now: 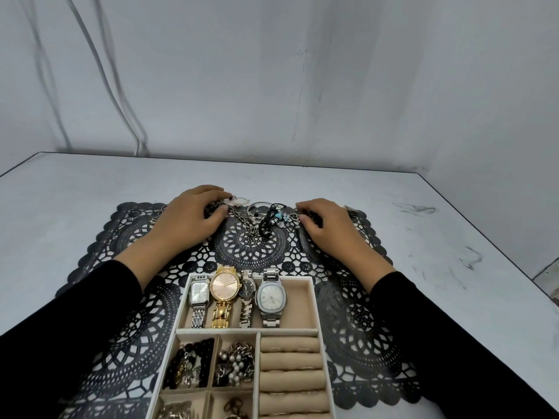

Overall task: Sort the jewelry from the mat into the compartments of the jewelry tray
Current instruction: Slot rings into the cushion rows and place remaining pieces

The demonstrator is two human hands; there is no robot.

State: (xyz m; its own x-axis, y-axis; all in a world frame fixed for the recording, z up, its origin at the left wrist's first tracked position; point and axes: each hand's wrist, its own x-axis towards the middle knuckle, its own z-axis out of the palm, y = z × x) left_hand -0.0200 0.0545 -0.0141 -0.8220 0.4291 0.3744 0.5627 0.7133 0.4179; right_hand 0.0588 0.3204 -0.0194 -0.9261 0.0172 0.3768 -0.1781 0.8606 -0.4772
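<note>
A black lace mat (251,243) covers the table, and the beige jewelry tray (314,300) sits at its near edge. Several watches (225,290) fill the tray's top compartment. Below them are small compartments with beads and chains (234,362) and rows of ring rolls (290,361). A tangle of loose jewelry (266,217) lies at the mat's far edge: a chain, bangles, a black cord with blue beads. My left hand (190,219) curls over the left end of the tangle and pinches a dark chain piece. My right hand (328,228) curls over a dark beaded piece at the right end.
A few rings (136,214) lie on the mat's far left corner, and a small metal piece (351,210) sits past my right hand. The grey table (438,237) meets a wall behind. Cables (121,95) hang down the wall at the left.
</note>
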